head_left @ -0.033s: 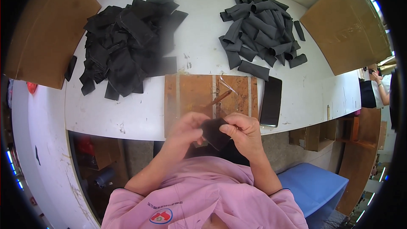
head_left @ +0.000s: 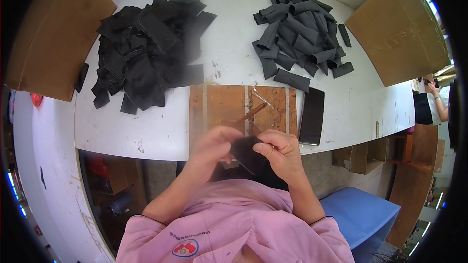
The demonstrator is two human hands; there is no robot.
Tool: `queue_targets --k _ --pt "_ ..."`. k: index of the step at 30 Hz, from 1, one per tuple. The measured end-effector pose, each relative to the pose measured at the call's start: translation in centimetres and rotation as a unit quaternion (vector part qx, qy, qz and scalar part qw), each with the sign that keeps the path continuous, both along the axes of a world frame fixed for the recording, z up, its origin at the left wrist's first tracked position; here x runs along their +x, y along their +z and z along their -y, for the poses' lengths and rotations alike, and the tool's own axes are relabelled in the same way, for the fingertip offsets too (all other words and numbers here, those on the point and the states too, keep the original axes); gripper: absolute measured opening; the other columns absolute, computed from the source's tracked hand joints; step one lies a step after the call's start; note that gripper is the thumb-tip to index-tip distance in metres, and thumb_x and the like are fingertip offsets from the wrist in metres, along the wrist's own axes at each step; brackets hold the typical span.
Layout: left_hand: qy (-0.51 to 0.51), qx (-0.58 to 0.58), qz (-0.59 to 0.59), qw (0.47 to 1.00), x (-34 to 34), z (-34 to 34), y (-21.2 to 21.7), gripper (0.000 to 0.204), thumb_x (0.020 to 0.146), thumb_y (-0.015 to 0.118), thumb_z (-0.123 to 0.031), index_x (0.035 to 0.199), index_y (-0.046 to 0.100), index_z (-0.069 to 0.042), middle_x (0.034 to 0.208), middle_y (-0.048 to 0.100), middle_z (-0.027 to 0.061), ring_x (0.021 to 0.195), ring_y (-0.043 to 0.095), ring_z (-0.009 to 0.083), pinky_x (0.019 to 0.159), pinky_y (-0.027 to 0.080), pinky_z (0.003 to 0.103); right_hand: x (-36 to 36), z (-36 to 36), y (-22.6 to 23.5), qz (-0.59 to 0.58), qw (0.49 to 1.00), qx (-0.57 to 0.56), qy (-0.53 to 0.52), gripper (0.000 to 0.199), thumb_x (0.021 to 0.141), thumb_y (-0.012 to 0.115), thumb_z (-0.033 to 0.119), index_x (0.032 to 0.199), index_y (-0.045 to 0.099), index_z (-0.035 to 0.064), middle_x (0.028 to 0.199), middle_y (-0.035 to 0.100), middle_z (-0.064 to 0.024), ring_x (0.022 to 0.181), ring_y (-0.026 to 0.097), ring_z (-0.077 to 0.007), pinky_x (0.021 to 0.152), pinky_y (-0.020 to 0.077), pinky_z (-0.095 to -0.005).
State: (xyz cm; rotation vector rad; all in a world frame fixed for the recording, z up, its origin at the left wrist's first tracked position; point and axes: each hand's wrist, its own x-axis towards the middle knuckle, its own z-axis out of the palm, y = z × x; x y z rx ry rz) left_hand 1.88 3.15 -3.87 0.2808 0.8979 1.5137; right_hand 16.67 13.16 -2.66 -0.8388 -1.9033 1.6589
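A dark, flat black fabric piece is in front of my body, at the near edge of the table. My right hand pinches its upper right side, the thumb lying on top. Beside its left edge is my left hand, fingers bent toward the piece and smeared by motion; whether they grip it is unclear. Just beyond the hands lies a brown wooden board with pale strips across it. A slim brown pointed tool rests on the board, next to a clear plastic strip.
Flat black fabric pieces are heaped at the far left, rolled dark grey tubes at the far right. A dark phone lies right of the board. Cardboard boxes flank the table. A blue-covered seat stands at lower right.
My left hand has shifted slightly up and its fingers have moved at the piece's left edge. The piece has tilted a little; my right hand keeps its pinch.
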Motion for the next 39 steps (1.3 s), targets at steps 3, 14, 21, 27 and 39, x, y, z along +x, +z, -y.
queue_targets --k 3,14,21,27,39 --pt "-0.091 -0.015 -0.111 0.989 -1.9 -0.7 0.7 0.029 0.08 0.059 -0.023 0.093 0.055 0.002 0.078 0.057 0.0014 0.069 0.051 0.0055 0.06 0.041 0.018 -0.1 -0.6 0.7 0.027 0.998 0.04 0.051 0.009 0.072 0.06 0.005 0.076 0.058 -0.0025 0.066 0.055 -0.0102 0.059 0.053 -0.0179 0.055 0.0407 -0.0267" --pt "-0.243 -0.046 -0.339 0.908 -3.0 -1.5 1.9 0.001 0.071 0.059 0.001 0.072 0.059 0.0 0.062 0.056 0.0022 0.056 0.051 0.0062 0.051 0.042 0.02 0.1 -1.2 0.1 0.064 0.953 0.224 0.191 0.012 0.072 0.06 0.015 0.073 0.058 0.0028 0.071 0.053 -0.0093 0.069 0.053 -0.0262 0.064 0.0422 -0.0341" --pt "0.032 -0.051 -0.142 0.988 -1.4 -0.2 0.2 0.006 0.07 0.06 0.005 0.073 0.056 0.002 0.059 0.056 0.005 0.046 0.052 0.0083 0.04 0.043 0.019 -1.2 1.2 1.2 0.018 0.936 0.339 -0.093 0.03 0.066 0.069 0.022 0.087 0.056 0.0053 0.083 0.05 -0.0078 0.078 0.049 -0.0253 0.066 0.0396 -0.033" --pt "0.058 -0.013 -0.307 0.95 1.2 -0.7 0.3 0.009 0.073 0.061 0.002 0.071 0.052 0.0 0.058 0.055 0.0037 0.046 0.052 0.0078 0.041 0.042 0.018 -1.7 2.2 -1.0 -0.022 0.966 0.245 -0.073 0.023 0.072 0.064 0.019 0.087 0.057 0.0025 0.079 0.054 -0.007 0.064 0.054 -0.0235 0.054 0.0436 -0.03" --pt "0.144 -0.006 -0.169 0.975 1.0 -0.3 -1.4 0.015 0.07 0.056 0.009 0.079 0.048 0.0 0.064 0.052 0.0036 0.042 0.042 0.0039 0.035 0.03 0.016 -2.7 2.8 -2.0 0.065 0.9 0.408 -0.137 0.016 0.064 0.059 0.006 0.078 0.052 0.0013 0.075 0.048 -0.0079 0.066 0.052 -0.0253 0.06 0.0451 -0.0315"
